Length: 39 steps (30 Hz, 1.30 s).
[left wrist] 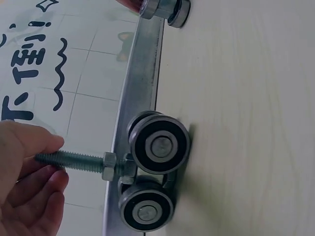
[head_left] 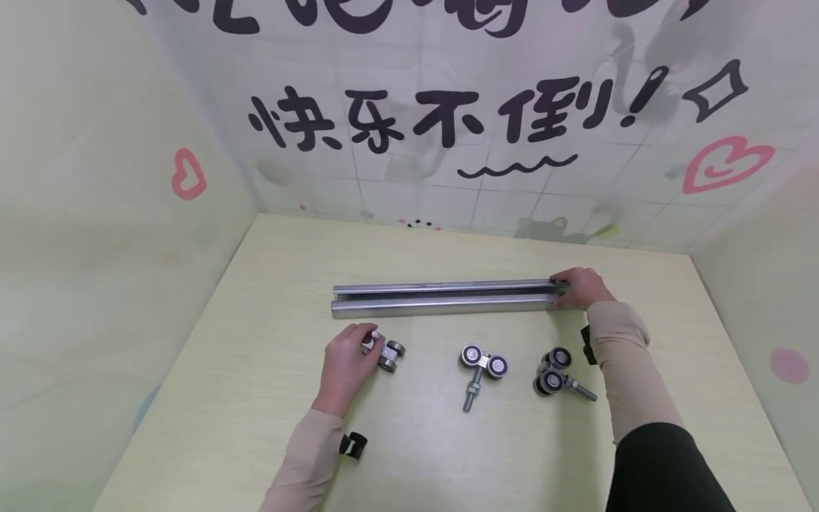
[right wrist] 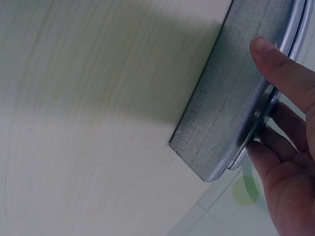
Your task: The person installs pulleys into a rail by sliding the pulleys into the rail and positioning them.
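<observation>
Our left hand [head_left: 345, 366] pinches the roller trolley [head_left: 390, 354] by its bolt [left wrist: 78, 161], just in front of the rail [head_left: 441, 301]; right hand [head_left: 581, 288] grips its right end, toward the tabletop [head_left: 281, 263]'s back edge. Bolt-tip-only pinch could let the roller trolley twist.

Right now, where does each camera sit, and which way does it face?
Head: on the head, facing forward, down at the table; left hand, right hand, forearms show.
Left wrist: on that wrist, facing the roller whose bolt the left hand pinches.
Right wrist: on that wrist, facing the rail the right hand grips.
Head and right wrist share the rail.
</observation>
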Available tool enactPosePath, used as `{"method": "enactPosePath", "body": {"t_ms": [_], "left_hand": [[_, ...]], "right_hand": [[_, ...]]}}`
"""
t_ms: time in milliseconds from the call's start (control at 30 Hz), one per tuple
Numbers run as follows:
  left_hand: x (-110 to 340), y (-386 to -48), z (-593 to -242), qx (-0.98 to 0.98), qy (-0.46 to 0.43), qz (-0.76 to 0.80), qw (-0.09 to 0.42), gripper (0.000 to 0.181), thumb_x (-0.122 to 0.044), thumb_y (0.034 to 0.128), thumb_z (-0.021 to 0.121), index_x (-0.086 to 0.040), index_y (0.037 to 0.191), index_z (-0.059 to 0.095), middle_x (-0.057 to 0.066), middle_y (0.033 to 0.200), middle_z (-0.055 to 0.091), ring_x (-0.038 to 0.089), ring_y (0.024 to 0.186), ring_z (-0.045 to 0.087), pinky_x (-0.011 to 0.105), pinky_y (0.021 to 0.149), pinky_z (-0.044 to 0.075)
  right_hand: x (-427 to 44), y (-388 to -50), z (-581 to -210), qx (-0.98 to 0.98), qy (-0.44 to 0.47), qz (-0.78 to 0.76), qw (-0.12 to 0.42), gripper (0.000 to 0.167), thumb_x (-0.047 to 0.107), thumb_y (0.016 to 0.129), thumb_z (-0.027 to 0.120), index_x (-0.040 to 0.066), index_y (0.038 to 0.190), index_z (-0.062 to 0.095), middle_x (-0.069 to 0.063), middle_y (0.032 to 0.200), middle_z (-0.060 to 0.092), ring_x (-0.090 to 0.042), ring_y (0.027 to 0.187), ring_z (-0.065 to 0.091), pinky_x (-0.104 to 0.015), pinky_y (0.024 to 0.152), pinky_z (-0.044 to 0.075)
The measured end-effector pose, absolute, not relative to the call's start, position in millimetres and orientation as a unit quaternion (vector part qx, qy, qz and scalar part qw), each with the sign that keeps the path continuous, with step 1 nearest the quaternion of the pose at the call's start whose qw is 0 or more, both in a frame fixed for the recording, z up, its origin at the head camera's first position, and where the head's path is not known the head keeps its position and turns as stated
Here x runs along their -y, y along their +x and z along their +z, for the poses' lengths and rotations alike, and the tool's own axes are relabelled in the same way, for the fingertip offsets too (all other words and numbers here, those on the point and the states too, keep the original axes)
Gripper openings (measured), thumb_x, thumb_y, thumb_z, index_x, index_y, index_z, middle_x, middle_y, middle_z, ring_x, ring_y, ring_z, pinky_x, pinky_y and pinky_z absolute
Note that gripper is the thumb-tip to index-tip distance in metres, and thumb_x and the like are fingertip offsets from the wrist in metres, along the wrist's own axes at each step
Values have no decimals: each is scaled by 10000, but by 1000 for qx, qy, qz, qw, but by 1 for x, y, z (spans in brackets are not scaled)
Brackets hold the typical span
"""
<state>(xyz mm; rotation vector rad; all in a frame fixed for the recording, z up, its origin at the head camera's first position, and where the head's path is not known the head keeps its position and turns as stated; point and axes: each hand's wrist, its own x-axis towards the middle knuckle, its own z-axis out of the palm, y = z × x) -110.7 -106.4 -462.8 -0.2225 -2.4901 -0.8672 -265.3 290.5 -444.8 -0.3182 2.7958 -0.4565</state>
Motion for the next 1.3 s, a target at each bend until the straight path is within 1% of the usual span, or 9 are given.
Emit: {"method": "enactPosePath", "body": {"t_ms": [167,267,600,733,867,1000,1167,1300], "left_hand": [[109,-108,-470,902,-55,-375,205,185,-48,706,750,6,857,657,91,747,655,186,660,607,294,571,523],[109,-108,-475,893,-43,-400,201,190,-60,704,762,-4,851,654,82,750,666,171,651,619,286,566,523],[106,-109,-480,878,-18,-417,235,163,-70,690,775,15,790,679,108,699,679,146,576,626,225,527,525],[107,-110,-481,878,-29,-406,251,166,-64,686,776,29,783,678,116,685,674,141,563,618,209,516,517],[109,-110,-483,875,-50,-396,275,156,-35,680,774,31,781,676,115,682,672,142,556,608,223,506,513],[112,-110,-483,870,-56,-400,283,158,-7,688,759,33,815,675,132,732,683,178,602,639,259,551,537],[118,-108,-483,873,-52,-400,275,191,38,706,727,63,884,661,175,776,677,249,676,661,317,632,553],[123,-107,-482,869,-64,-404,279,206,85,737,679,92,939,637,202,829,669,276,728,656,322,660,550]], "right_hand": [[-290,-265,-444,-970,-110,-160,144,578,144,698,756,-18,1210,541,-323,1205,494,-513,1072,436,-581,929,351],[-291,-265,-445,-971,-111,-158,142,578,141,694,758,-20,1206,545,-323,1202,497,-512,1071,440,-579,929,352],[-290,-266,-444,-971,-110,-156,143,582,140,690,764,-23,1204,545,-330,1206,488,-512,1074,436,-579,930,352],[-288,-265,-443,-970,-104,-162,147,580,132,693,762,-24,1206,542,-332,1213,481,-514,1083,427,-579,937,345],[-288,-265,-443,-969,-97,-165,154,582,126,696,759,-22,1213,537,-332,1222,474,-516,1097,416,-582,943,340],[-287,-266,-444,-968,-87,-167,164,589,127,708,753,-16,1232,525,-336,1248,447,-521,1126,388,-590,950,331],[-289,-266,-444,-968,-85,-167,170,596,138,712,752,-15,1238,518,-346,1255,432,-533,1129,371,-598,949,327],[-290,-264,-443,-967,-86,-170,169,594,129,717,742,-16,1244,511,-346,1255,432,-532,1129,373,-596,949,330]]}}
